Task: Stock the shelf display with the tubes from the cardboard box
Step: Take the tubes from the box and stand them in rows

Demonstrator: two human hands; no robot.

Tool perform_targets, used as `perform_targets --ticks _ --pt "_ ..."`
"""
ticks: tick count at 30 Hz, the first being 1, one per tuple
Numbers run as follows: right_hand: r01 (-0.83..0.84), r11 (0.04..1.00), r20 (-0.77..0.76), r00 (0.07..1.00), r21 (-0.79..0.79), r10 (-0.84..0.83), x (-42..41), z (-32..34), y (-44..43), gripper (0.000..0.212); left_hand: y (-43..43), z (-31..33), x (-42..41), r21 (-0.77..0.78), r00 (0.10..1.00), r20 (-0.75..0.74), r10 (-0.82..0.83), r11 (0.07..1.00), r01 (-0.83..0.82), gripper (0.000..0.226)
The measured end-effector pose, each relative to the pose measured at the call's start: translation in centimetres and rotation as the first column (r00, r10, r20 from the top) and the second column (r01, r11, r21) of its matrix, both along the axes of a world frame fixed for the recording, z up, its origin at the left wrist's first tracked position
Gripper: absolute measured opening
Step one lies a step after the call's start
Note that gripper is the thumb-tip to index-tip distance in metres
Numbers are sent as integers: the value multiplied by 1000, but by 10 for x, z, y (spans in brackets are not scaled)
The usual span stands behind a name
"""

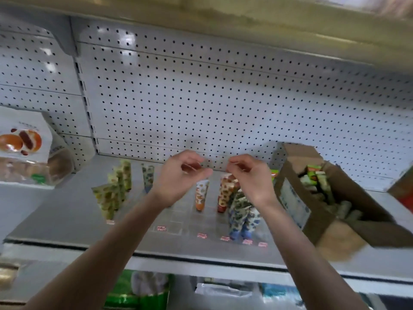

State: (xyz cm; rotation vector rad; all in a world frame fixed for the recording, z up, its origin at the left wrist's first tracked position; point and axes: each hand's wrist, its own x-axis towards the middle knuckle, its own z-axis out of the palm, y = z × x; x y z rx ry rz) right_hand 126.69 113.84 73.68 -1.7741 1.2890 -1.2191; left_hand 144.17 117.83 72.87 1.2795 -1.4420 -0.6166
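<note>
Head view: your grey shelf (pixel 67 211) backs onto white pegboard (pixel 201 97). Tubes (pixel 202 195) stand upright in rows, more lying in the cardboard box (pixel 297 198) at right. Your left hand (pixel 178 177) and right hand (pixel 250 177) hover above, fingers curled, seemingly empty.

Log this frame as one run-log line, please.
stage: stocking underway | left hand: empty, fingers curled | right hand: fingertips at top of red-orange tube | cardboard box: on shelf, right, tubes inside
</note>
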Motion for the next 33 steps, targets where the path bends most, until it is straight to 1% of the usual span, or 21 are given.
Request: perform_targets --ticks 4,7,10,11,13,16,20,23,26,30,33 --pt "101 994 17 995 -38 -100 -50 8 -5 9 -11 2 -48 4 993 -15 -113 994 113 29" --pt "149 988 13 989 -45 -148 -88 16 -9 15 -20 -1 -77 -5 979 -45 -197 980 197 31" --pt "167 985 3 986 -49 -167 -127 21 -11 19 -27 0 -106 13 968 -86 -235 972 236 30" --pt "171 984 5 985 -51 -171 -138 22 -10 19 -29 1 -116 16 964 -90 -251 967 253 30" --pt "182 982 2 983 -53 -182 -158 25 -9 11 -33 3 -136 9 956 -74 -285 958 286 34" --pt "199 979 -18 980 -37 -200 -185 30 -8 7 -39 5 -163 -2 953 -77 -292 956 292 39" --pt "230 973 -69 971 -5 -230 -221 35 -14 5 -46 4 -194 -5 956 -37 -291 957 291 31" --pt "246 968 -99 966 43 -241 -243 37 -22 7 -49 0 -212 -1 953 -47 -298 955 298 30" --pt "228 967 -179 962 114 -206 -258 35 -36 6 -50 -5 -225 4 957 -61 -284 959 285 30" --pt "203 958 -352 928 201 -123 -269 28 -60 21 -54 -9 -232 25 969 -54 -243 969 244 29" --pt "188 953 -476 878 236 -55 -267 22 -80 31 -59 -12 -236 51 980 -29 -198 979 199 26"
